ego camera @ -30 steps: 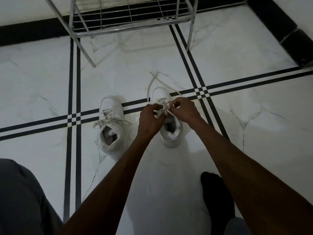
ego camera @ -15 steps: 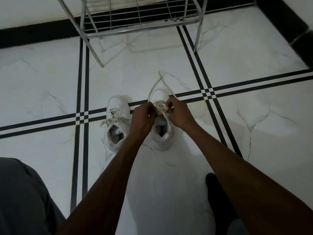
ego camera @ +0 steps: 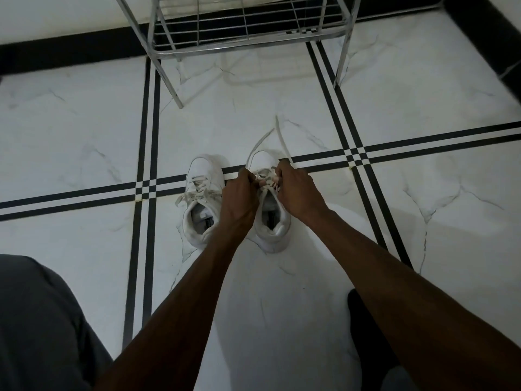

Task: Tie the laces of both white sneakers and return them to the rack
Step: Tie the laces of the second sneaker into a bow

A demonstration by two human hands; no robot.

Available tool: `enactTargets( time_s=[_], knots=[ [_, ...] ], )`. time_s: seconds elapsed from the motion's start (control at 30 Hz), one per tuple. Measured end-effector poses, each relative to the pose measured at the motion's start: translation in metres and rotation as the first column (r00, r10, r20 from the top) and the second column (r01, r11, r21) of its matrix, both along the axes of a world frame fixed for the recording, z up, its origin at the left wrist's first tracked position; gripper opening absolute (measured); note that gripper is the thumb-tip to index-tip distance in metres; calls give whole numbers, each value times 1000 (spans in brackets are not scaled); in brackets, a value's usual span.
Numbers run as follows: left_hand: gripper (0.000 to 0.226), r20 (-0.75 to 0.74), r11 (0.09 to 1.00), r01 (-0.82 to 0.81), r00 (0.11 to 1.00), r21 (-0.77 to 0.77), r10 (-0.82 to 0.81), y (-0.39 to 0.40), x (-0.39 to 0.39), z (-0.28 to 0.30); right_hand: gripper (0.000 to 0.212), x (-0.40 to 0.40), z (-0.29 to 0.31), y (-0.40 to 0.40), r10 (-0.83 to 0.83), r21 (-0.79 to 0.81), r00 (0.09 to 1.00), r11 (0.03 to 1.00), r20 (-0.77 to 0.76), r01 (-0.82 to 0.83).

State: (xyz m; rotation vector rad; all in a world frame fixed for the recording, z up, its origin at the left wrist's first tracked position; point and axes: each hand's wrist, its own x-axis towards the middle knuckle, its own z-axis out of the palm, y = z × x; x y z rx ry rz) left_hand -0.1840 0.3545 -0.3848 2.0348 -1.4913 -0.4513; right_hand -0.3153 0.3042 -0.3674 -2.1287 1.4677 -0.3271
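Two white sneakers stand side by side on the floor, toes pointing away from me. The left sneaker (ego camera: 201, 204) shows a bow in its laces. Over the right sneaker (ego camera: 272, 221) my left hand (ego camera: 239, 196) and my right hand (ego camera: 296, 190) each pinch a part of its laces (ego camera: 266, 182) close above the tongue. Two free lace ends (ego camera: 277, 136) run forward past the toe onto the floor. The metal wire shoe rack (ego camera: 248, 32) stands beyond the sneakers, its lowest shelf bare.
The floor is white marble tile (ego camera: 423, 94) with black stripe lines; a black skirting runs along the far wall. My grey-clad knee (ego camera: 36, 320) is at the lower left and a foot in a dark sock (ego camera: 366, 328) at the lower right.
The view has shifted, so the sneakers and rack sit further right and lower in frame. Both hands stay on the right sneaker's laces, working close together; the free ends lie straighter ahead.
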Motion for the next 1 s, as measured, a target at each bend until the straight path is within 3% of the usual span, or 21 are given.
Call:
enactTargets(
  time_s=[0.17,0.27,0.43,0.53,0.6,0.7,0.77,0.83,0.9,1.0],
  knots=[
    [14,-191,998,-58,980,27,62,2,2,0,12,-1,1,-8,7,111,999,994,40,-11],
    [28,-398,994,-73,912,78,98,1,13,-2,12,-1,-1,-12,-115,287,979,956,170,62],
    [26,-760,996,-53,644,70,87,-1,20,22,7,0,2,-18,-402,533,827,833,393,151],
    [29,-783,998,-62,621,-8,32,-7,26,43,7,4,16,-22,-457,578,728,810,511,102],
    [33,-737,996,-47,676,-74,-23,-12,29,57,13,8,27,-24,-419,549,723,833,549,66],
    [33,-656,985,23,743,-173,-133,-18,31,74,21,11,42,-26,-166,454,861,887,481,-82],
    [32,-608,978,64,775,-196,-173,-20,31,76,24,9,51,-28,73,453,925,855,374,-251],
    [32,-611,982,66,775,-175,-161,-19,29,73,20,6,57,-31,210,487,921,797,329,-356],
    [36,-646,988,64,750,-140,-140,-16,26,66,23,4,60,-34,235,478,912,791,336,-380],
    [48,-676,990,121,724,-76,-140,-11,22,54,32,-3,60,-38,170,380,907,866,384,-324]
  ],
)
